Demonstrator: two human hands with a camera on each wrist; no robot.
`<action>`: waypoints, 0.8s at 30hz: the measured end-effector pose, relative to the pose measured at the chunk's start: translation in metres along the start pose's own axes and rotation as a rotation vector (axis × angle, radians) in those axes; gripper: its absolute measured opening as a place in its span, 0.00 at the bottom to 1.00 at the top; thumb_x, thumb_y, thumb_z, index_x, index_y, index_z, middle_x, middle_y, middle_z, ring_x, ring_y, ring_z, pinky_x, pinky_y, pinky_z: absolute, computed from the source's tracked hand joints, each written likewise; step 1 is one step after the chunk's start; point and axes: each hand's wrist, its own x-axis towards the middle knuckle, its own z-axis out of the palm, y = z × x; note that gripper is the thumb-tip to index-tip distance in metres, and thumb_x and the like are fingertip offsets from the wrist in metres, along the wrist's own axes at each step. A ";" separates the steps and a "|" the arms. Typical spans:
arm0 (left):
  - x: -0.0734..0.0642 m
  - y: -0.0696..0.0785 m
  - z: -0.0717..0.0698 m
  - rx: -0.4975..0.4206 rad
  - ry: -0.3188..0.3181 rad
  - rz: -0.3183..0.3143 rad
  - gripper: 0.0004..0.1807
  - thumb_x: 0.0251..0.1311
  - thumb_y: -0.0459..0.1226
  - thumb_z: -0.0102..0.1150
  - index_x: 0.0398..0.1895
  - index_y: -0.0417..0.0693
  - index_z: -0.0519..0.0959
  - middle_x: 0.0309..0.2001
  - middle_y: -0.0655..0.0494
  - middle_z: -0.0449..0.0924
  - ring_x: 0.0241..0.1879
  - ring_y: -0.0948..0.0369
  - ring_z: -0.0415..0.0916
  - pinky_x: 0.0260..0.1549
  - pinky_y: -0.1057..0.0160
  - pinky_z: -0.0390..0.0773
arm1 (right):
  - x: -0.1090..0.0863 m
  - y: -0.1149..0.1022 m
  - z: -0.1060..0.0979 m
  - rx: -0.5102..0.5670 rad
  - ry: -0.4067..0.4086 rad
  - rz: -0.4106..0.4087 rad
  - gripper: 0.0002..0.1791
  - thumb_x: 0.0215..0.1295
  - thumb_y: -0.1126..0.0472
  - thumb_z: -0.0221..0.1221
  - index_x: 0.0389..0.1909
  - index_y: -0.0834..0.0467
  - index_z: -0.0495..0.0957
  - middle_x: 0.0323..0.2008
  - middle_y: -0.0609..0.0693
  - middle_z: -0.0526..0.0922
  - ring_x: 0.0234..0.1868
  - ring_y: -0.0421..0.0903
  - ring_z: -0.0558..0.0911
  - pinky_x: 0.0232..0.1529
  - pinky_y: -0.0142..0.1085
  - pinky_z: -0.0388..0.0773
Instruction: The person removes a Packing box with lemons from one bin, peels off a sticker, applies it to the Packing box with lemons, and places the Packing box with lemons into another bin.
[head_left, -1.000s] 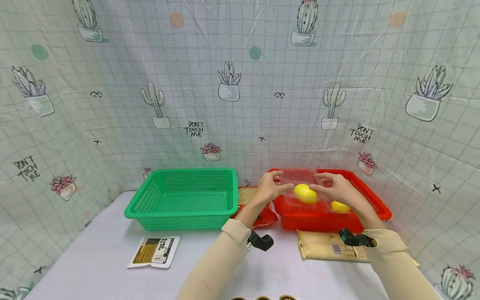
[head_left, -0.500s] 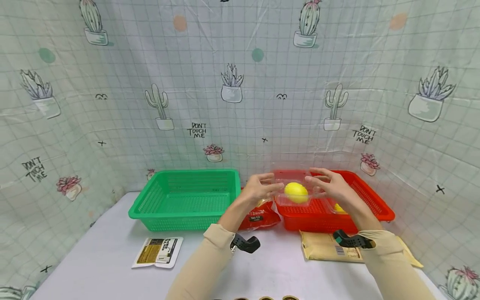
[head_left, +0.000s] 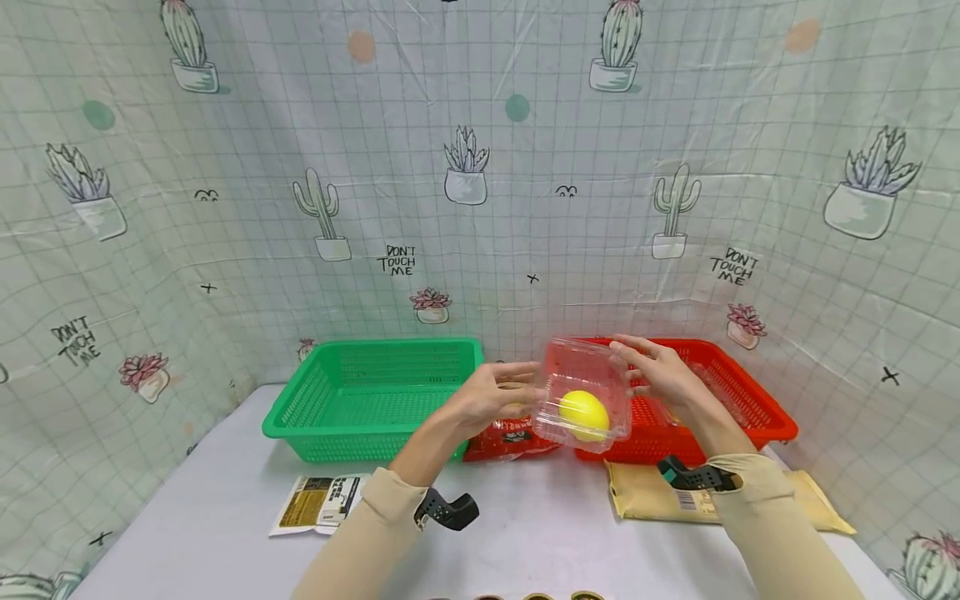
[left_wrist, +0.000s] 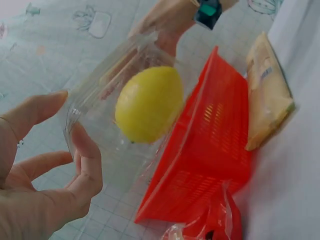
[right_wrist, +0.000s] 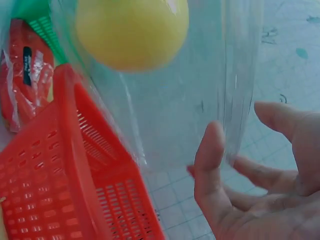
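A clear plastic box [head_left: 581, 362] hangs tilted over the near left part of the red basket [head_left: 772, 427], with a yellow lemon [head_left: 584, 414] lying in it. My left hand [head_left: 486, 397] pinches the box's left edge between thumb and fingers; the left wrist view shows the lemon [left_wrist: 150, 104] close by. On the opposite side my right hand [head_left: 666, 377] pinches the box's rim, as the right wrist view shows with the fingers [right_wrist: 210, 160] bent at the clear wall. Inside the red basket another clear plastic container [head_left: 722, 390] is partly hidden by the right hand.
A green basket [head_left: 367, 431] stands at the left. Between the baskets lies a red packet [head_left: 510, 440]. A beige package [head_left: 654, 493] lies before the red basket, and a white-and-gold pouch [head_left: 311, 504] at front left. Several round tops [head_left: 537, 597] show at the bottom edge.
The box with the lemon has come toward me and slightly left, and its near side has tipped down. Both hands moved along with it, the left one further left.
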 end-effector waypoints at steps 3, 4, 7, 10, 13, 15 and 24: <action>-0.012 -0.004 -0.005 0.023 -0.037 -0.014 0.32 0.59 0.39 0.68 0.68 0.51 0.71 0.68 0.44 0.70 0.58 0.55 0.77 0.54 0.55 0.81 | -0.003 0.002 0.002 0.003 -0.053 -0.021 0.38 0.70 0.41 0.54 0.74 0.56 0.60 0.67 0.65 0.70 0.47 0.48 0.77 0.42 0.35 0.83; -0.016 -0.005 -0.007 0.030 -0.043 -0.020 0.32 0.59 0.39 0.68 0.68 0.52 0.71 0.68 0.45 0.70 0.59 0.55 0.76 0.54 0.55 0.81 | -0.004 0.003 0.002 -0.003 -0.074 -0.031 0.37 0.70 0.42 0.55 0.73 0.57 0.61 0.67 0.65 0.70 0.45 0.47 0.77 0.42 0.35 0.83; -0.028 -0.011 -0.012 0.060 -0.061 -0.008 0.33 0.59 0.40 0.67 0.69 0.53 0.70 0.68 0.43 0.69 0.59 0.55 0.75 0.53 0.56 0.81 | -0.009 0.006 0.007 -0.004 -0.135 -0.064 0.34 0.70 0.45 0.57 0.71 0.58 0.64 0.66 0.66 0.70 0.41 0.48 0.77 0.38 0.36 0.84; -0.041 -0.015 -0.016 0.096 -0.064 0.008 0.35 0.57 0.41 0.69 0.69 0.53 0.70 0.67 0.44 0.70 0.58 0.56 0.74 0.52 0.59 0.82 | -0.016 0.008 0.013 0.001 -0.168 -0.076 0.33 0.69 0.47 0.57 0.70 0.58 0.67 0.65 0.66 0.70 0.38 0.47 0.78 0.37 0.37 0.85; -0.053 -0.018 -0.019 0.113 -0.061 0.024 0.38 0.55 0.40 0.71 0.70 0.52 0.69 0.66 0.44 0.71 0.57 0.55 0.75 0.49 0.62 0.83 | -0.022 0.009 0.021 0.028 -0.196 -0.078 0.31 0.70 0.48 0.57 0.68 0.58 0.68 0.65 0.65 0.71 0.34 0.46 0.78 0.36 0.37 0.85; -0.061 -0.020 -0.021 0.112 -0.059 0.034 0.38 0.54 0.39 0.72 0.70 0.51 0.68 0.66 0.43 0.71 0.58 0.54 0.75 0.49 0.64 0.83 | -0.026 0.009 0.026 0.039 -0.210 -0.082 0.30 0.70 0.48 0.57 0.68 0.57 0.69 0.66 0.64 0.70 0.32 0.45 0.78 0.35 0.37 0.86; -0.084 -0.031 -0.034 0.087 -0.009 0.043 0.36 0.58 0.43 0.69 0.71 0.53 0.68 0.67 0.43 0.70 0.62 0.51 0.72 0.55 0.56 0.79 | -0.050 0.009 0.041 0.038 -0.285 -0.083 0.30 0.71 0.49 0.56 0.70 0.57 0.67 0.63 0.67 0.71 0.26 0.43 0.79 0.33 0.37 0.85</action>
